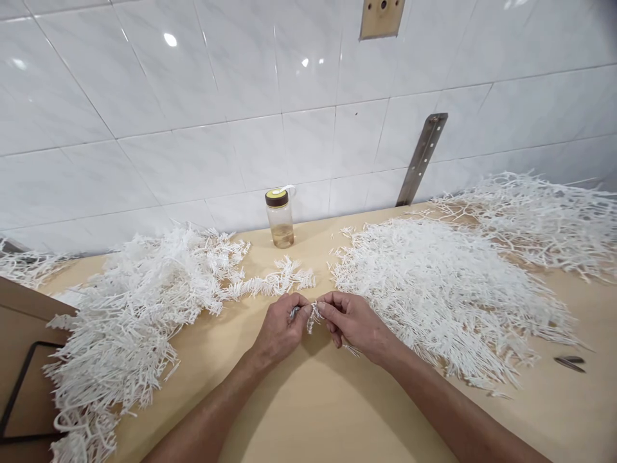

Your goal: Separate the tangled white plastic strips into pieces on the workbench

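Observation:
Close together over the tabletop, my left hand point(284, 321) and my right hand point(351, 319) both pinch a small white bristly sprig point(313, 314) between thumb and fingertips. Something grey and shiny shows at my left fingers, too small to make out. A few thin white strands point(351, 350) stick out below my right hand. Just beyond the hands lies a row of white bristly sprigs point(279, 280), which runs into a large heap of similar sprigs point(144, 308) on the left. To the right spreads a wide pile of thin white strands point(443, 289).
Near the tiled wall point(202, 161) stands a clear bottle point(283, 225) with a dark and yellow lid. A metal bracket point(421, 161) leans at the wall. Longer branching white pieces point(549, 218) lie at the far right. Dark slim tweezers-like metal pieces point(570, 364) rest on the wooden table point(318, 411).

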`<state>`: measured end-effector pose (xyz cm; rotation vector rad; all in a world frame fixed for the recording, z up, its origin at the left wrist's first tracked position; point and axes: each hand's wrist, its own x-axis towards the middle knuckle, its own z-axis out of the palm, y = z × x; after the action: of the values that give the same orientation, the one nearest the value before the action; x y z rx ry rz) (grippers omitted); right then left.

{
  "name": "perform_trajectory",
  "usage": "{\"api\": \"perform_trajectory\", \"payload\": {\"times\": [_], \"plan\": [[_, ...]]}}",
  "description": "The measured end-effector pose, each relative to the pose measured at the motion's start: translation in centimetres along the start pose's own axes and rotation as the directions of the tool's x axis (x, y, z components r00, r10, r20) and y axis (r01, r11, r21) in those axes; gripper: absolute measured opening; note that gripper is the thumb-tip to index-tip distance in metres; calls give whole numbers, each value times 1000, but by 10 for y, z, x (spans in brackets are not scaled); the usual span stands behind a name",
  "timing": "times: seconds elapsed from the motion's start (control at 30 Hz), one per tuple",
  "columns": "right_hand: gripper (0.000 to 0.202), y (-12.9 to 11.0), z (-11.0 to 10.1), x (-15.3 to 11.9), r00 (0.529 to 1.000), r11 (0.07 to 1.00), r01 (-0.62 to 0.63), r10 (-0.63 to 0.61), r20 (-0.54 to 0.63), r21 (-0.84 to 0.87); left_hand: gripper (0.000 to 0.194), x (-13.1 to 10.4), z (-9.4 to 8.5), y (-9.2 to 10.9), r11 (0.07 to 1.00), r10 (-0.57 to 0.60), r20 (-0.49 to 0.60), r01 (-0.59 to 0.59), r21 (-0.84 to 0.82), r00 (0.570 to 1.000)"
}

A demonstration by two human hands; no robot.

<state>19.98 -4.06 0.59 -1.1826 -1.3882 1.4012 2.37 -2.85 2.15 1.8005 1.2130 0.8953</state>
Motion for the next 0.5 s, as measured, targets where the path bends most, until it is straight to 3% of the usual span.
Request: {"api": "perform_trajectory", "payload": {"times": [0.3, 0.5], "plan": [[26, 1, 4, 0, 996, 985, 48, -60, -67, -163, 20, -2, 4, -1, 997, 32, -3, -31, 75, 999], [21, 4, 5, 0, 966, 896, 152, -224, -128, -418, 22, -1, 4, -2, 992, 48, -9, -46, 119, 999]]}}
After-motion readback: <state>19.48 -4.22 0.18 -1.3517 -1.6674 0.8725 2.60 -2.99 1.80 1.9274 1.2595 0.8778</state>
